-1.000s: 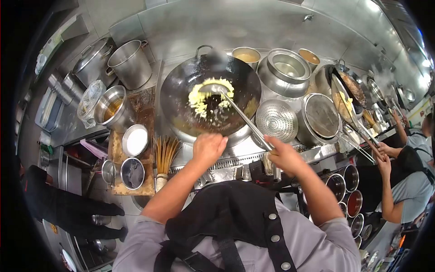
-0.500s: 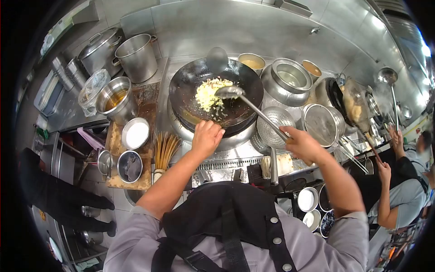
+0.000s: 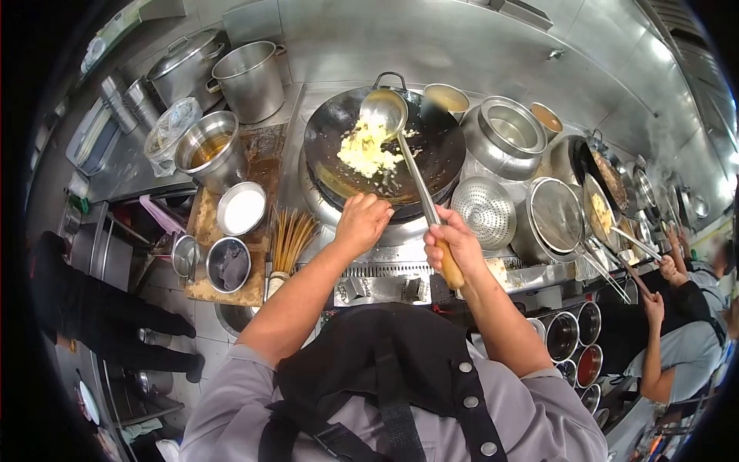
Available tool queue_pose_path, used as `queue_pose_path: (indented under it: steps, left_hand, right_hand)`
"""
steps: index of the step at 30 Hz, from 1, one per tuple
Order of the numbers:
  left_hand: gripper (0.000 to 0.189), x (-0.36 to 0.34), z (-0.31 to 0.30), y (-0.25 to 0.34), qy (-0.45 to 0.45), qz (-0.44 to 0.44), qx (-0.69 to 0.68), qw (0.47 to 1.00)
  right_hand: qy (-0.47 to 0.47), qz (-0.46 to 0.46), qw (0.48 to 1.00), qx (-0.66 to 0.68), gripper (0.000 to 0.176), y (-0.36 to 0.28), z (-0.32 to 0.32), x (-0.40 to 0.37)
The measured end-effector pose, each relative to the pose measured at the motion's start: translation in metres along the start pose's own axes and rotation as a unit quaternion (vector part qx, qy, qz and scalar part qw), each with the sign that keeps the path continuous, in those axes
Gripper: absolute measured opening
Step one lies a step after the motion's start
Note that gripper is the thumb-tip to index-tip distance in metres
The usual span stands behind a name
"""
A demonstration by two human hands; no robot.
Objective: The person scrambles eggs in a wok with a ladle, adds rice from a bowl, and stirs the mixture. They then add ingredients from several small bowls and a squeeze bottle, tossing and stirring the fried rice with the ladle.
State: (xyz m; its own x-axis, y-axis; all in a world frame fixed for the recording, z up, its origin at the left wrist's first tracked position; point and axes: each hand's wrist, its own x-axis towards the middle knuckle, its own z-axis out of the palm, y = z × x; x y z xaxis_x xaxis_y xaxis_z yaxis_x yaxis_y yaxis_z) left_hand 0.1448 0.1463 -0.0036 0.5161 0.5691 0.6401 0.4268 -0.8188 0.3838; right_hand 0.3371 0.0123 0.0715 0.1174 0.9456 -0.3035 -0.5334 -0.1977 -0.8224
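Observation:
My left hand (image 3: pixel 364 225) is closed at the near edge of a black wok (image 3: pixel 327 127); its fingers hide the part they grip. In my right hand (image 3: pixel 456 245) is the wooden handle of a long metal ladle (image 3: pixel 416 173), which slants up and left over the wok. The ladle's bowl hangs above the far half of the wok, at the upper edge of the food. Yellow and pale chopped pieces, looking like scrambled egg (image 3: pixel 366 152), lie heaped in the wok's middle. Under the wok sits a metal burner ring (image 3: pixel 312 196).
A perforated skimmer (image 3: pixel 483 212), a mesh strainer (image 3: pixel 556 215) and a steel pot (image 3: pixel 512 131) stand right of the wok. On the left are a bowl of white contents (image 3: pixel 241 209), a bamboo brush (image 3: pixel 291 242) and a pot of amber liquid (image 3: pixel 208 150). A co-worker (image 3: pixel 670 339) cooks at far right.
The ladle bowl has moved from the right side of the food to the wok's far side. My right hand has come left and lower. The camera view has shifted slightly.

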Motion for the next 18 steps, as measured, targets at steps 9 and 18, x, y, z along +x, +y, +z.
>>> queue_pose_path:
  steps: [9, 18]
  left_hand:
    - [0.015, 0.004, 0.000, -0.001, -0.001, 0.005, -0.009, 1.000]
    - [0.021, 0.006, 0.006, 0.005, 0.015, -0.006, -0.011, 1.000]
  right_hand:
    - [0.002, 0.034, 0.979, -0.202, 0.060, 0.012, -0.007, 0.001]
    - [0.109, -0.112, 0.909, -0.387, 0.064, -0.009, -0.027, 0.064]
